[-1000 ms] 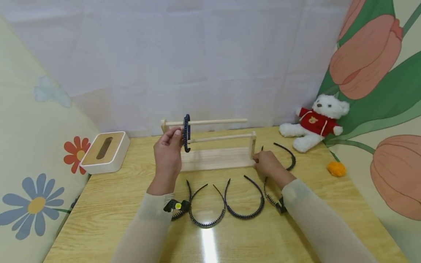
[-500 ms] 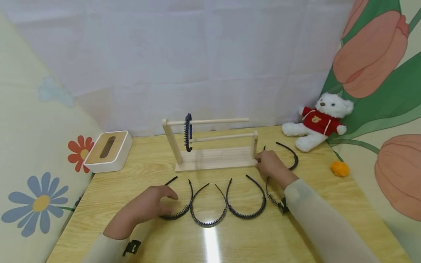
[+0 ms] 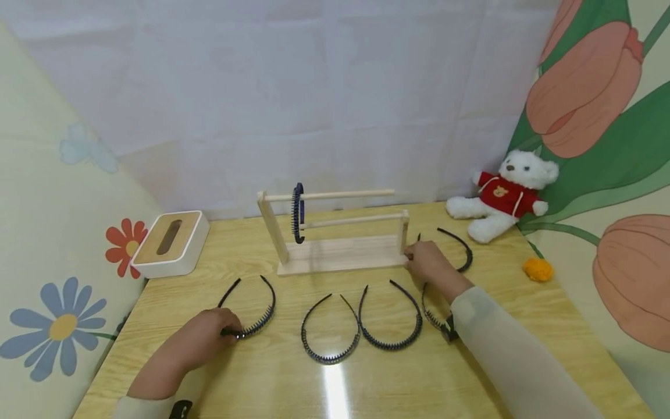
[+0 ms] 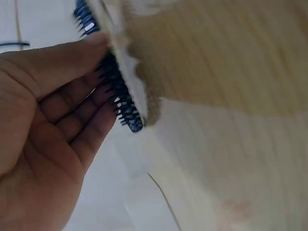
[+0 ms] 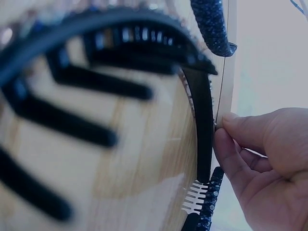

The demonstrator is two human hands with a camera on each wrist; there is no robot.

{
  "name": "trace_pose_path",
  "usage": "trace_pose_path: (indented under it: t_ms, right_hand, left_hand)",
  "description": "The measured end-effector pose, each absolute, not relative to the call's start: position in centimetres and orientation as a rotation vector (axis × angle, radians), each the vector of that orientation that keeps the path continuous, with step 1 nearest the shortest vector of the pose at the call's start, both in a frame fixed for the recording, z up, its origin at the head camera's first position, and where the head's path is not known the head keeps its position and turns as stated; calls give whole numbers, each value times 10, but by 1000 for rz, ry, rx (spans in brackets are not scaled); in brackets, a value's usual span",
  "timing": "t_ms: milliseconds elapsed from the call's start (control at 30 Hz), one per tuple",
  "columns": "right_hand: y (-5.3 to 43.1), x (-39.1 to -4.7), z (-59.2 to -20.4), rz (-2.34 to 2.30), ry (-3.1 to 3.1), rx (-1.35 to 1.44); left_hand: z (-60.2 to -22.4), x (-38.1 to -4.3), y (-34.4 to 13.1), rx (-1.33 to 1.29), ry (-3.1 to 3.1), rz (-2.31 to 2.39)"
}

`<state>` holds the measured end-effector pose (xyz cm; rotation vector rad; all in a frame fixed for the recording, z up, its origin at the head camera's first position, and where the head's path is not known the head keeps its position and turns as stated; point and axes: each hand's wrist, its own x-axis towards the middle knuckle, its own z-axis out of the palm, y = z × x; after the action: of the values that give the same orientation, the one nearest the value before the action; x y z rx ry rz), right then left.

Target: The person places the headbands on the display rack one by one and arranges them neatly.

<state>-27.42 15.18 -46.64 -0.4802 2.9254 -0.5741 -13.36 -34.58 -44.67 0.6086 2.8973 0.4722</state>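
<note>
My left hand (image 3: 206, 337) pinches the toothed front of a dark headband (image 3: 273, 297) low over the table's left side. In the left wrist view, thumb and fingers hold its dark blue toothed band (image 4: 111, 72). My right hand (image 3: 431, 262) grips the right end of a wooden rack (image 3: 345, 253), with thumb and fingertips at its base. A dark blue toothed headband (image 3: 296, 215) hangs on the rack's two rods, towards the left. Two more headbands, one speckled (image 3: 331, 360) and one dark (image 3: 392, 346), lie in front. Others lie by my right arm, partly hidden.
A white tissue box (image 3: 180, 267) with a wooden top stands at the left back. On the right back sits a white teddy bear (image 3: 505, 198) in a red top, near an orange fluffy ball (image 3: 538, 269). A pale cloth (image 3: 335, 105) hangs behind the rack.
My left hand has left the headband on the rack, come down to the table and taken hold of the leftmost headband, which has shifted left. The right hand stays at the rack.
</note>
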Motion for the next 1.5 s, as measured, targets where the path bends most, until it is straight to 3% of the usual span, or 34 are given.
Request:
trace_pose_path:
  t_ms: [267,367,533,667,1100,1500]
  right_hand:
    - [153,-274,-469,-590,2918,-462]
    - [153,-274,-469,-595,2916,-478]
    - [152,-274,-468,-590,2930,-499]
    - [152,-274,-469,-605,2922,-490]
    - [152,-274,-469,-619,2921,-498]
    - [153,-275,-471,-611,2921,-478]
  left_hand:
    - [-429,-154,-352,100,2857,1201]
    - [-420,-163,-353,-33,2490,1869]
    - [-404,-175,-349,49,1443,2757]
    - [-384,-180,-342,60,1203,2894]
    - [-303,-194,-308,20,1307,3138]
    - [-249,-195,-263,291,980,3245]
